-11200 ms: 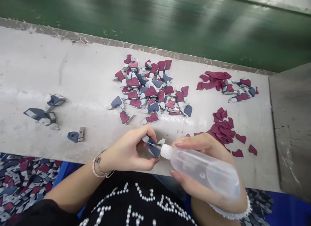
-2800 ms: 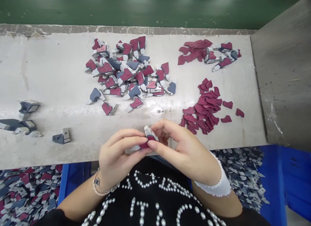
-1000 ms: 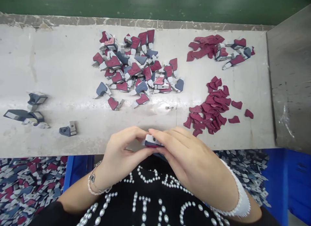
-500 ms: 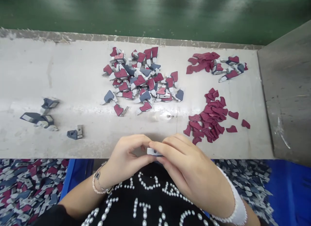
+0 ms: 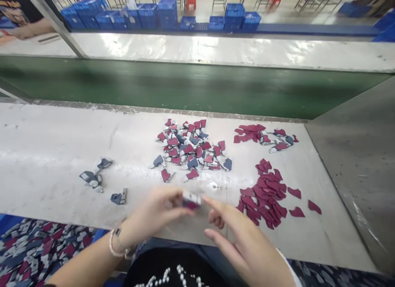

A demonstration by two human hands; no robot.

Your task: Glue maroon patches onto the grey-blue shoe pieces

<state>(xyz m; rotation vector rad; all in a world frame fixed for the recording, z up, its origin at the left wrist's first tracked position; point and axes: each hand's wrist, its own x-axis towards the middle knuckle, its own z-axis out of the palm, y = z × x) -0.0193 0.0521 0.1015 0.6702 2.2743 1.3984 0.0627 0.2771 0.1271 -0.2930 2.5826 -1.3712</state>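
Observation:
Between its thumb and fingers, my left hand (image 5: pixel 154 213) grips a small grey-and-maroon part (image 5: pixel 191 200) over the front of the worktable. My right hand (image 5: pixel 237 233) is just right of that part, thumb and index finger apart, the index fingertip close to the part's right end. Whether that fingertip touches it is blurred. Behind my hands lies a pile of assembled grey, blue and maroon parts (image 5: pixel 188 149). To the right is a heap of flat maroon pieces (image 5: pixel 267 196). Several blue-grey parts (image 5: pixel 91 178) lie at the left.
More maroon pieces (image 5: pixel 249 133) and a few assembled parts (image 5: pixel 282 141) lie at the back right, near a metal panel (image 5: pixel 354 167). A full bin (image 5: pixel 40 250) sits below left. Beyond the green belt (image 5: pixel 185 89) are blue crates (image 5: pixel 166 15) and a person's arm (image 5: pixel 33 30).
The view has tilted up, showing the area beyond the belt. My right hand has come off the part and opened; my left hand still holds it, its maroon face now showing.

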